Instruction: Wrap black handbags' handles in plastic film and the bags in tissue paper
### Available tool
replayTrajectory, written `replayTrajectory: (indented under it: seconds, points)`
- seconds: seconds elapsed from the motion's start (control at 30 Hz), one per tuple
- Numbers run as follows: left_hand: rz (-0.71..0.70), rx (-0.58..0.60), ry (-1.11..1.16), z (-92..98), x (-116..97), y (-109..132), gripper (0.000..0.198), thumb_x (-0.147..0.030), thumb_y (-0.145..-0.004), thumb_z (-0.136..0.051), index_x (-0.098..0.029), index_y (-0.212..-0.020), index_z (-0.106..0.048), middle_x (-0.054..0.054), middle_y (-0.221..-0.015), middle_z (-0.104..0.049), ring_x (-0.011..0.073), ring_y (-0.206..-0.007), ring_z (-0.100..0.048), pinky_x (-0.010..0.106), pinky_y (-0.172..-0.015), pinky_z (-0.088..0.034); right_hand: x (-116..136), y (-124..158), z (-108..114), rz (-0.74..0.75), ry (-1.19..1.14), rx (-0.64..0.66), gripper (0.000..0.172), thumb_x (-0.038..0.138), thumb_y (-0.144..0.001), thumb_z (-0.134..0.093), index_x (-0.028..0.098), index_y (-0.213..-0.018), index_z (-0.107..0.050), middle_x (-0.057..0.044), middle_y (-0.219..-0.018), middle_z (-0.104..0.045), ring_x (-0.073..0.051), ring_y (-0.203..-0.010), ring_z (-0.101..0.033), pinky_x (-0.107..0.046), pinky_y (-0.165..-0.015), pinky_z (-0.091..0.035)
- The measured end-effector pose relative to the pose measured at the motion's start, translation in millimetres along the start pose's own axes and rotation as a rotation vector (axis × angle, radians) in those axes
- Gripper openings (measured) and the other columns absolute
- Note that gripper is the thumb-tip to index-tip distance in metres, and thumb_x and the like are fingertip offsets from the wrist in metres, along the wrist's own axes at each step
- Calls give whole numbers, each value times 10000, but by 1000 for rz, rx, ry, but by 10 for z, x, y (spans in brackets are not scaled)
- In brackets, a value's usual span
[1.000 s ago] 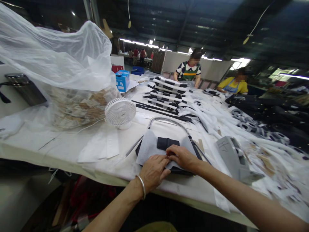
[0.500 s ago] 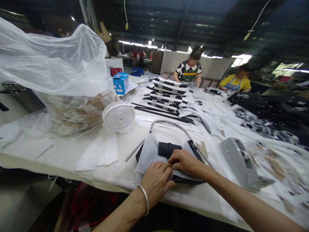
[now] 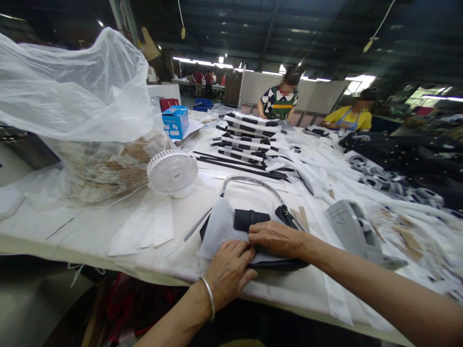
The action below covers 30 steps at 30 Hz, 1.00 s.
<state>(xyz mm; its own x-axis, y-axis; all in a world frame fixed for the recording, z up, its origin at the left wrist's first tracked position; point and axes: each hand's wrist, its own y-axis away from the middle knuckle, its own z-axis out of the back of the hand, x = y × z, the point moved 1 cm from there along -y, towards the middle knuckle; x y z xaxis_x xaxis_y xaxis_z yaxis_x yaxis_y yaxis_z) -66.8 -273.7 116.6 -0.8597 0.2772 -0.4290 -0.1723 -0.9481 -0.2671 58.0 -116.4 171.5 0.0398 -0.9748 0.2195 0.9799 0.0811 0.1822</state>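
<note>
A black handbag lies on the table in front of me, its curved handle wrapped in clear film and standing toward the back. A white protective sheet covers part of the bag's upper face, and a wide black tab lies over the sheet. My left hand, with a silver bangle at the wrist, grips the bag's near edge, fingers on top and thumb apart toward me. Curled fingers of my right hand hold the bag just below the tab; their tips and what lies under them are hidden.
To the left stand a white fan and a large clear plastic bag of small packets. A grey tape dispenser is at right. Stacked wrapped straps lie farther back, with two co-workers behind.
My right hand has shifted from a raised pinch near a small gold-coloured part to lying lower, with curled fingers over the bag. My left hand stays at the near edge.
</note>
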Motion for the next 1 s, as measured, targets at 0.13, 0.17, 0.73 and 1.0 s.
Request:
replayTrajectory:
  seconds: [0.13,0.17,0.73,1.0]
  points:
    - [12,-9,42,5,7,9,432,-325,-859,-643,-247,-1267,-526,76,-1211,-609,254,-1142,-553,435,-1029,-424,6,-17,-47,22,35,9,234,125,-973,-387,179,-919,-609,-46,-901,-597,-156,-791,-542,-257,-696,-396]
    - [13,-13,50,2,9,10,437,-321,-857,-643,-246,-1271,-523,79,-1215,-608,253,-1146,-552,435,-1033,-422,23,-25,-70,-6,36,3,234,121,-967,-388,177,-913,-608,-50,-902,-600,-159,-789,-543,-260,-697,-397]
    - [-94,-112,-189,90,-47,-113,558,-198,-859,-616,-204,-1381,-418,129,-1429,-494,289,-1244,-509,456,-1032,-418,189,488,163,-670,25,-237,247,328,-926,-499,196,-901,-706,-100,-995,-713,-254,-1001,-628,-372,-933,-419]
    - [-195,-165,-220,37,60,-247,448,-104,-940,-421,-268,-1352,-485,25,-1380,-575,190,-1258,-526,388,-1042,-397,-97,968,-460,-793,-415,-593,450,417,-979,-350,187,-1182,-679,-72,-1350,-598,-243,-1356,-434,-455,-1155,-303]
